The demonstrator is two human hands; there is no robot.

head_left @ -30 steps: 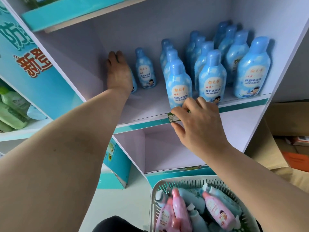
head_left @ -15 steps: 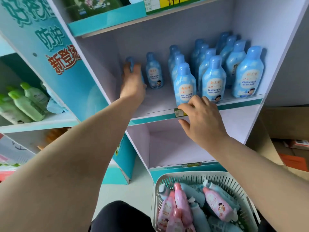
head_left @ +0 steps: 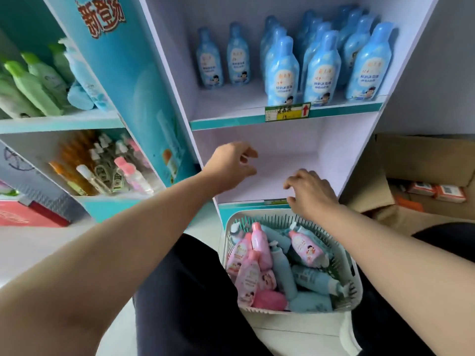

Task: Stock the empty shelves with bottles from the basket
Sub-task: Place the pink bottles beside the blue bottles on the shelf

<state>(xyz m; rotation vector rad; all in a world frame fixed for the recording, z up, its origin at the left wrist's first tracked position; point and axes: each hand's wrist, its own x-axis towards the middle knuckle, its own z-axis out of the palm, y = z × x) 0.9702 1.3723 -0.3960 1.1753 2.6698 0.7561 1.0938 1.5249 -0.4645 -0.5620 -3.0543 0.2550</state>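
Many pink and pale-blue bottles [head_left: 259, 242] lie heaped in the basket [head_left: 257, 216] at lower centre. Just above, left hand [head_left: 230, 164] and right hand [head_left: 309, 192] hover, fingers loosely curled and empty, before the lower shelf [head_left: 272, 179]. Blue bottles [head_left: 321, 70] stand upright on the upper shelf [head_left: 231, 104] at top.

Bare lower shelf [head_left: 270, 181] below blue bottles [head_left: 318, 65]

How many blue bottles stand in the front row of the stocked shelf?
3. The left bottle stands above the price tag, the middle bottle beside it, the right bottle by the right wall. Rows behind are partly hidden.
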